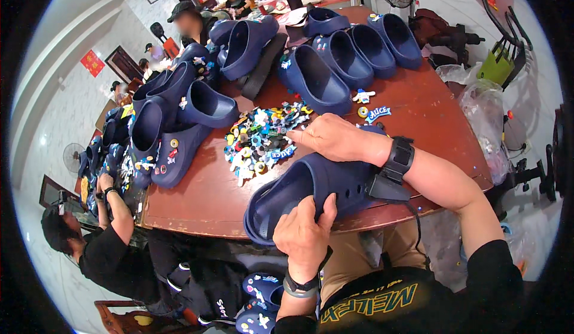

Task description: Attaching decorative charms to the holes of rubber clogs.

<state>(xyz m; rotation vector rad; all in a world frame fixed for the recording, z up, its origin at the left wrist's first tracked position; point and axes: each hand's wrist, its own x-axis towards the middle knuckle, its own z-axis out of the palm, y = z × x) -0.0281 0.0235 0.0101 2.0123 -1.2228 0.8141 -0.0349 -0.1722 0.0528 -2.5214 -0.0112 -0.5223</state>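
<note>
A navy clog lies at the table's near edge, its heel toward the left. My left hand grips the clog's near rim, fingers inside the opening and thumb outside. Above the clog, my right hand reaches left with the index finger stretched out and the other fingers curled. That fingertip is at the right edge of a heap of small colourful shoe charms; whether it touches one is unclear. My right forearm and its wrist strap partly cover the clog's toe end.
Several navy clogs stand along the table's far side, more at left. Loose charms lie beyond my right hand. A person works at left; decorated clogs sit below the table edge. Plastic bags hang at right.
</note>
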